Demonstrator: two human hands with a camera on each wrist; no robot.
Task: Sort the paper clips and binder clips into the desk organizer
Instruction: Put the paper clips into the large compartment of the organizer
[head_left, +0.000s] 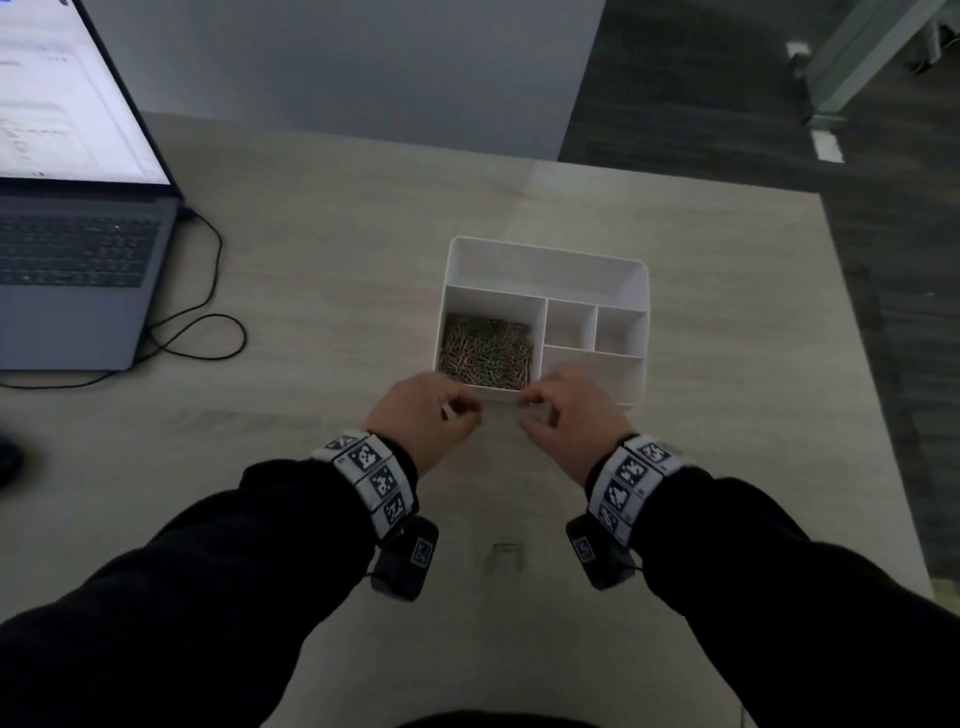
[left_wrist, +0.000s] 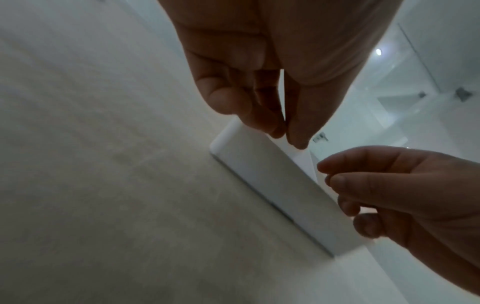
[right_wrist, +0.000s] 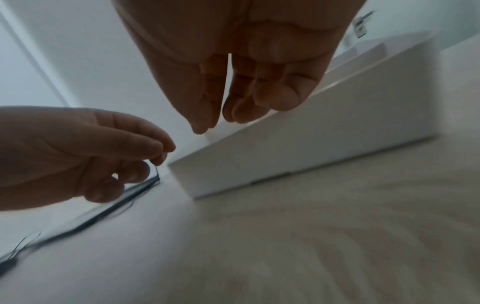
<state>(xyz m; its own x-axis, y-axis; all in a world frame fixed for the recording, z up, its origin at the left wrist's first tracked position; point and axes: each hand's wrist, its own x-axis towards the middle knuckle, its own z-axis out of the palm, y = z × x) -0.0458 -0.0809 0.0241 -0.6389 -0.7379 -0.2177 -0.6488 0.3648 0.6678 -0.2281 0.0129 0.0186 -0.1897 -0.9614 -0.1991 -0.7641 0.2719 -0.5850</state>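
Note:
A white desk organizer (head_left: 545, 254) stands on the pale table. Its front-left compartment holds a heap of metal paper clips (head_left: 485, 351); the other compartments look bare. My left hand (head_left: 465, 408) hovers at the organizer's front-left corner, thumb and fingertips pressed together (left_wrist: 284, 133); nothing clear shows between them. My right hand (head_left: 527, 402) is beside it at the front wall (right_wrist: 311, 148), fingers loosely curled, a narrow gap to the thumb (right_wrist: 219, 121), holding nothing. A small blurred, boxy outline (head_left: 505, 558) lies on the table between my wrists; I cannot tell what it is.
An open laptop (head_left: 78, 260) sits at the far left with a black cable (head_left: 208, 312) looping on the table. A dark object (head_left: 8, 462) shows at the left edge. The table's right edge (head_left: 872, 395) runs beside dark flooring.

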